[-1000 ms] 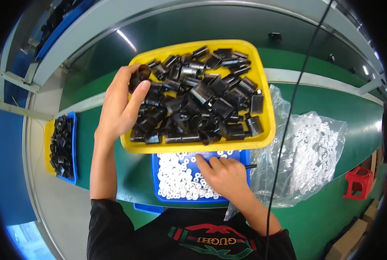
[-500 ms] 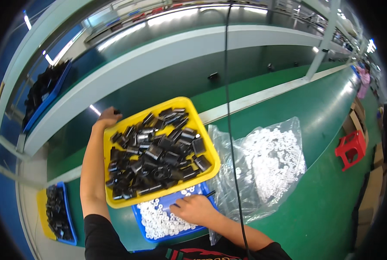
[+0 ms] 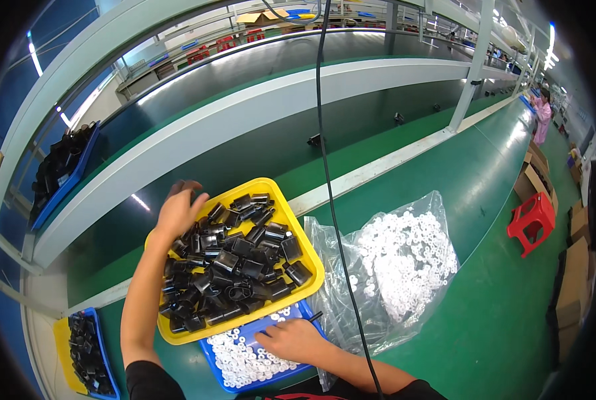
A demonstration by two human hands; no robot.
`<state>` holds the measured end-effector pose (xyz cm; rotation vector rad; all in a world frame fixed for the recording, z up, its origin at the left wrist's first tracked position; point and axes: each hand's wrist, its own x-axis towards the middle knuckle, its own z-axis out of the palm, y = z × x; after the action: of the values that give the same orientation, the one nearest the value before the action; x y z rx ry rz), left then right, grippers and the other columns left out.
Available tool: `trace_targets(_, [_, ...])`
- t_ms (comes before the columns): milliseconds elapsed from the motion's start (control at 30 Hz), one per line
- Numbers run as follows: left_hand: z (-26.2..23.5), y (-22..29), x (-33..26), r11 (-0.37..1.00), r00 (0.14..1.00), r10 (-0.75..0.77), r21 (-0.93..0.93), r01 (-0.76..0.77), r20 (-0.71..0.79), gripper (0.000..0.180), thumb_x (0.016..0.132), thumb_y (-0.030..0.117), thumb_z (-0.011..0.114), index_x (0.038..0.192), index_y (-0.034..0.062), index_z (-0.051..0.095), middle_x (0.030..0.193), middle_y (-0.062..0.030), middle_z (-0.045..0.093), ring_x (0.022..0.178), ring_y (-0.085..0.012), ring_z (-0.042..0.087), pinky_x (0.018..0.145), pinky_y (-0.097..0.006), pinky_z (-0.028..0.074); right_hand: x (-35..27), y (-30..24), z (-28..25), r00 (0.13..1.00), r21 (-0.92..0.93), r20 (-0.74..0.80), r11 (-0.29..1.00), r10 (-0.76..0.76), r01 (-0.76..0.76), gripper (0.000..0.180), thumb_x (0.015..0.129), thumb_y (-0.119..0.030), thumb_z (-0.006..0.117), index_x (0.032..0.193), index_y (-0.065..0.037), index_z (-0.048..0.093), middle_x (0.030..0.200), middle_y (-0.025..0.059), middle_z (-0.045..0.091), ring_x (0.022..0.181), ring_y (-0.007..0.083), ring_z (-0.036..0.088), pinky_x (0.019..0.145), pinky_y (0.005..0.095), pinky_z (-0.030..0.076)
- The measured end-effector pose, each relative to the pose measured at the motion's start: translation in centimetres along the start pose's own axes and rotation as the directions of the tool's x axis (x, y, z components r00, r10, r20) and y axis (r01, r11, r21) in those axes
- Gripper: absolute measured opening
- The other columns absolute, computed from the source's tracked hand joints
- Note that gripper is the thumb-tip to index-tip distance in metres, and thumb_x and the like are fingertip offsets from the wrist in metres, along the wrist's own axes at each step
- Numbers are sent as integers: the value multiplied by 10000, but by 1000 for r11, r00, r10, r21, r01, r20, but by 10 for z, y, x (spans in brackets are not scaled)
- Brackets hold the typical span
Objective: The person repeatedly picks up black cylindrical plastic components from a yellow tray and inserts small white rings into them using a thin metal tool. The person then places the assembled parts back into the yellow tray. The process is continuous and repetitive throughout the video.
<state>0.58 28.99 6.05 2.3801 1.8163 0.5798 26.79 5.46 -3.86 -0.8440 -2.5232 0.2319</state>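
My left hand (image 3: pixel 180 212) is over the far left rim of a yellow tray (image 3: pixel 306 233), its fingers apart and nothing clearly seen in them. Black plastic cylindrical fittings (image 3: pixel 226 260) are heaped in that tray. Its near edge overlaps a blue tray (image 3: pixel 229 385) of small white rings (image 3: pixel 244 363). Above those rings my right hand (image 3: pixel 294 341) is curled closed around a thin black rod (image 3: pixel 316 316), whose end sticks out past the knuckles. Whether its fingertips also pinch a ring is hidden.
A clear plastic bag (image 3: pixel 331 267) with loose white rings (image 3: pixel 404 260) lies to the right. A black cable (image 3: pixel 326 147) hangs across the view. Beyond runs a dark conveyor (image 3: pixel 244 150) carrying scattered black parts. More filled trays (image 3: pixel 104 353) stand left; a red stool (image 3: pixel 532 223) and a person (image 3: pixel 543 117) are right.
My left hand has come back from over the conveyor to the yellow tray's rim, and its fingers have spread. My right hand stays over the rings. The whole view has shifted slightly.
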Motion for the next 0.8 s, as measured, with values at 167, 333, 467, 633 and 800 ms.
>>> trace_targets(167, [-2,66,-68,964,944,266,-65,-259,192,519,910,379,631,1286,32,545,1212,-209,536,1129,-368,503,1017,-432,399,3,-1,-4,1000,58,29,998,7,-9,97,787,-164,599,855,-98,621,682,51,623,587,216,676,486,346,516])
trace_targets(333, [-6,54,-82,973,925,228,-114,-202,305,472,916,275,632,1320,49,538,1194,-170,575,1147,-342,504,1022,-435,378,7,0,-4,999,60,42,998,-32,30,67,757,-150,611,794,-96,593,645,45,614,573,207,668,488,343,513])
trace_targets(467, [4,37,-83,958,941,262,-177,-227,212,463,873,186,680,1298,57,550,1054,-126,629,1064,-324,526,968,-422,406,7,0,-7,1000,54,21,998,-16,15,87,728,-150,621,756,-101,555,634,41,608,555,203,655,487,339,510])
trace_targets(633, [4,31,-72,972,935,211,-162,-170,285,448,810,245,740,1192,28,653,1027,-133,635,1039,-334,503,966,-412,400,10,1,-3,1000,76,-7,997,-26,27,168,713,-183,686,745,-117,535,643,12,574,550,186,631,489,328,503])
trace_targets(800, [0,35,-78,955,959,203,-257,-149,199,389,770,202,723,1108,15,678,1057,-160,622,1090,-346,519,985,-413,416,14,-3,-9,994,114,-106,993,-15,28,165,648,-85,708,716,-115,560,690,9,546,503,177,583,463,304,464])
